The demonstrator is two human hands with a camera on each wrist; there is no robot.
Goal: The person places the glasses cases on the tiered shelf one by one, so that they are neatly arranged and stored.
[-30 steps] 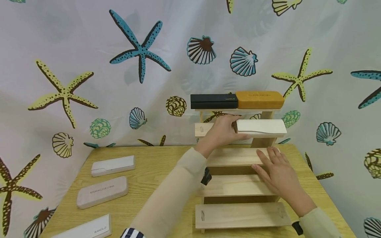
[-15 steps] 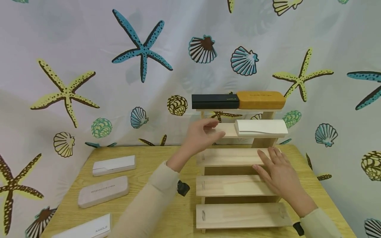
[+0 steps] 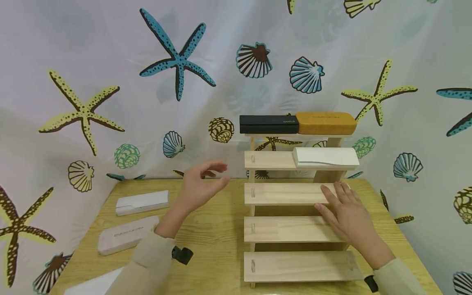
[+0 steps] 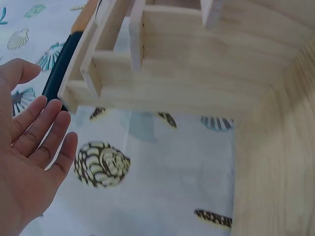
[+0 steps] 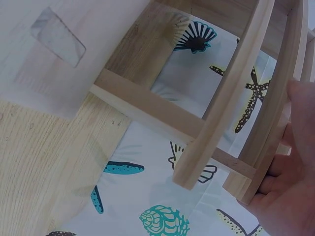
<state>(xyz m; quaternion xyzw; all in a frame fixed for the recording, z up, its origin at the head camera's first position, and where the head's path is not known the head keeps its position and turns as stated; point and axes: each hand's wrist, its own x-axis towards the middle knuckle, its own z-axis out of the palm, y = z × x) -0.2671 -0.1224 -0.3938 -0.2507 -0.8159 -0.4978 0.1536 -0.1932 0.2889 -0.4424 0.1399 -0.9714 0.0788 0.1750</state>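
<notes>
My left hand (image 3: 203, 184) is in the air left of the stepped wooden rack (image 3: 282, 266), nothing in it, fingers relaxed and thumb apart. The left wrist view shows its open palm (image 4: 27, 172) beside the rack's end. My right hand (image 3: 348, 213) rests on the right end of the third shelf down, fingers spread over the top and thumb at the front edge. On the second shelf's right half lies a white glasses case (image 3: 326, 157). A black case (image 3: 269, 124) and an orange case (image 3: 326, 123) lie end to end on the top shelf.
On the wooden table (image 3: 214, 233), at the left, lie a white case (image 3: 141, 201), a pale grey-pink case (image 3: 127, 234) and another white case (image 3: 96, 284), partly behind the left sleeve. A sea-patterned cloth (image 3: 221, 94) hangs behind the table.
My left hand has let go of the white case on the second shelf and moved left, off the rack. The right hand has stayed on its shelf.
</notes>
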